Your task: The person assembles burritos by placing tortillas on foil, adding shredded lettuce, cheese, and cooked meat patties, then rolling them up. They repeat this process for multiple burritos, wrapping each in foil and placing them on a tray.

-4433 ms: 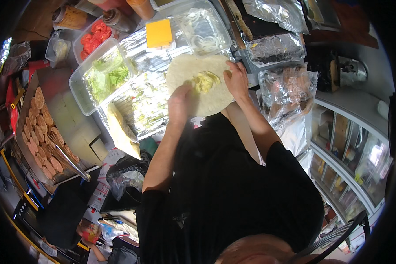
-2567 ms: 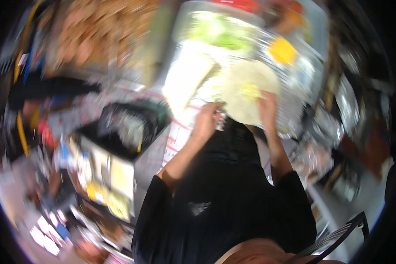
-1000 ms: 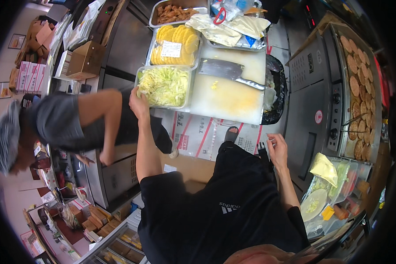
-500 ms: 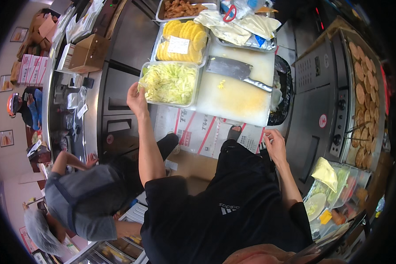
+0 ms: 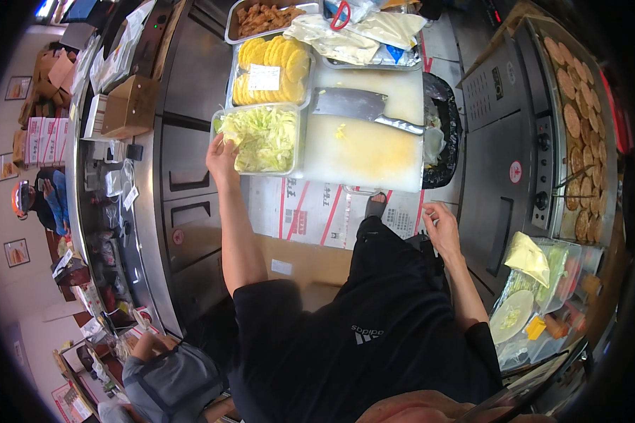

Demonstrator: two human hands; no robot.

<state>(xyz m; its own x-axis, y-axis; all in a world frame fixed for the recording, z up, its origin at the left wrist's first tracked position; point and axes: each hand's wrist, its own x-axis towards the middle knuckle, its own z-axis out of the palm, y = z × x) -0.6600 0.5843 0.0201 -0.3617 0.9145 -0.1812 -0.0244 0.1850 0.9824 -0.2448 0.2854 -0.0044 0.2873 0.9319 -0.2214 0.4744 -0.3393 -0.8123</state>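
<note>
The left hand point(image 5: 223, 158) bends its fingers into the near left corner of a clear box point(image 5: 297, 144) of shredded lettuce point(image 5: 267, 137), beside the cutting board point(image 5: 363, 166); whether it grips any, I cannot tell. The right hand point(image 5: 442, 227) hangs loosely curled, apparently empty. The step seems to be gathering lettuce; the move calls for fingers closing around shreds without spilling them.

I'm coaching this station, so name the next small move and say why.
Probably lift a pinch of shredded lettuce with the left hand: it is at the left edge of the clear tub, by the shreds, while the right hand hangs apart.
</note>
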